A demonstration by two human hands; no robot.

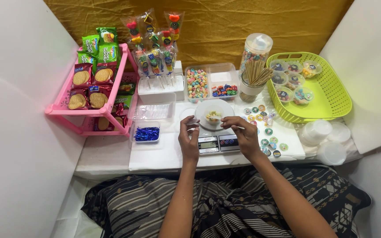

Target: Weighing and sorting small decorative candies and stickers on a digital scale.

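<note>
A small digital kitchen scale [218, 143] sits on the white table with a clear round cup [214, 113] holding a few coloured candies on its platform. My left hand [188, 136] hovers at the scale's left edge, fingers curled toward the cup and pinched together. My right hand [243, 132] is at the right side of the cup, thumb and forefinger pinched near its rim. Whether either hand pinches a candy or the rim is too small to tell.
A pink rack [89, 110] of biscuit packs stands at left. Candy skewers [155, 48] rise from a white foam block. Clear trays of candies [198, 83], a cup of wooden sticks [254, 77], a green basket [331, 101] of filled cups, round stickers [267, 132], blue twist ties [147, 133], empty lids [327, 136].
</note>
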